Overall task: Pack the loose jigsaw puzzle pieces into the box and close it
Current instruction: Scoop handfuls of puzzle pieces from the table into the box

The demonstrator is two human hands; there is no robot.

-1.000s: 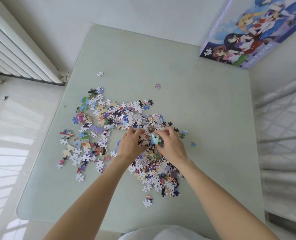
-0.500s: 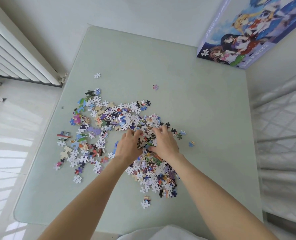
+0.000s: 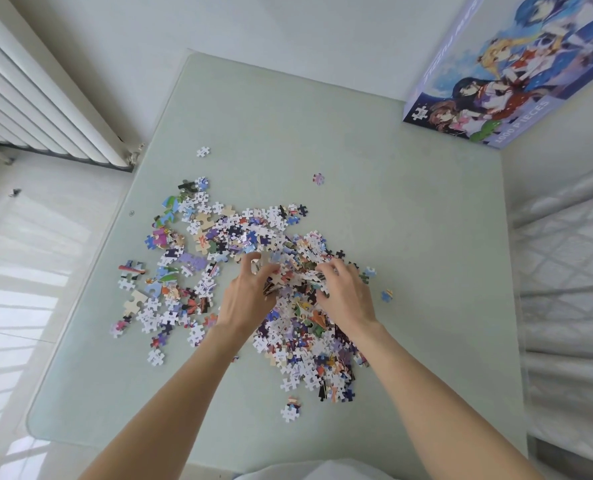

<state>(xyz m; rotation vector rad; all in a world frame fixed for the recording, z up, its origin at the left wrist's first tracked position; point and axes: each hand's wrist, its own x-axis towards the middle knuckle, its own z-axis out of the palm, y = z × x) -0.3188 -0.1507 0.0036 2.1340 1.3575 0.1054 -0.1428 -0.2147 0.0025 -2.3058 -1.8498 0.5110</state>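
Note:
A spread of loose jigsaw puzzle pieces (image 3: 239,237) covers the middle of a pale green glass table (image 3: 409,220). My left hand (image 3: 250,296) and my right hand (image 3: 348,296) rest palm down in the thick of the heap, fingers curled around a bunch of pieces gathered between them. The puzzle box (image 3: 516,67), printed with cartoon figures and "1000 PIECES", stands closed at the table's far right corner, well away from both hands. Single pieces lie apart at the far left (image 3: 203,151), far middle (image 3: 318,178) and right (image 3: 386,295).
A white radiator (image 3: 38,98) runs along the wall at the left, beside the table's left edge. A white quilted bed (image 3: 572,271) borders the table on the right. Bare table surface lies between the heap and the box.
Both hands have dropped from holding a piece above the heap into the pile and now scoop pieces together. The view has shifted slightly.

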